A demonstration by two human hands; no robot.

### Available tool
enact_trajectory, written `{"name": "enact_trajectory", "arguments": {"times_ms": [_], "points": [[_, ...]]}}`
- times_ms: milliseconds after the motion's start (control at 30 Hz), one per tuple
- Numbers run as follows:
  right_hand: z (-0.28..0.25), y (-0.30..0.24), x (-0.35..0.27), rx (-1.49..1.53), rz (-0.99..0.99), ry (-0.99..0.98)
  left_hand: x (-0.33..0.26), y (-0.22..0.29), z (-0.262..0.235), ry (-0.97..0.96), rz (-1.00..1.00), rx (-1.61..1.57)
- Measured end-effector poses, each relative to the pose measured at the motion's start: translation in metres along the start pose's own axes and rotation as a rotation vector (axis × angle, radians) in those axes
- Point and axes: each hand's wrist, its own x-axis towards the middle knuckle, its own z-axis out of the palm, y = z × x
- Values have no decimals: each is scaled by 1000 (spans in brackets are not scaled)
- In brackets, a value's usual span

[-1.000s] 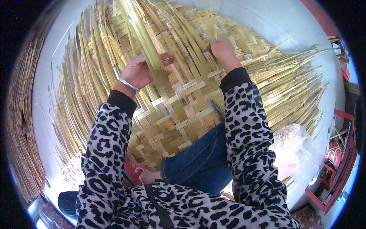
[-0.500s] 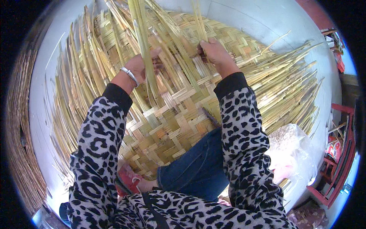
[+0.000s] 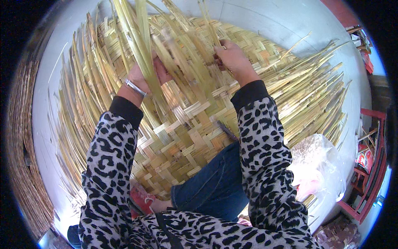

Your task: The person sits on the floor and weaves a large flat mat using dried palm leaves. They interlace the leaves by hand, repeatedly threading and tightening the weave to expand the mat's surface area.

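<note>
Straw-yellow strips (image 3: 143, 50) over the mat (image 3: 178, 157), toward eleven to twelve o'clock, are judged light, springy, splittable, best held low; some are pinched by the right grip (image 3: 235, 58), while the left grip (image 3: 137, 79) cannot be read.

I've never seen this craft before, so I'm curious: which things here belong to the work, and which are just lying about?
In the work:
- woven mat
- broad strips at the left hand
- thin strips pinched by the right hand

Apparently lying about:
- clear plastic bag
- red furniture
- brown stalks, untouched
</note>
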Motion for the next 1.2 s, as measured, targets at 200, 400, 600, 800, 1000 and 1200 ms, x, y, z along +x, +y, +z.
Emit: {"name": "enact_trajectory", "arguments": {"times_ms": [200, 400, 600, 800, 1000, 1200], "points": [[-26, -46, -14, -26, -81, -294, 41, 5, 1, 90, 31, 302], [-36, -77, -25, -138, -70, -458, 34, 24, -16, 339, 294, -61], [-32, -75, -24, -173, -104, -498, -10, 32, 5, 494, 727, 77], [-31, -69, -16, -371, -131, -603, -104, 19, 24, 536, 724, 102], [-31, -56, -20, -732, -250, -356, -160, -27, 39, 1069, 868, 338], [-27, -68, -30, -877, -295, -296, -198, -70, 26, 1285, 917, 292]]}}
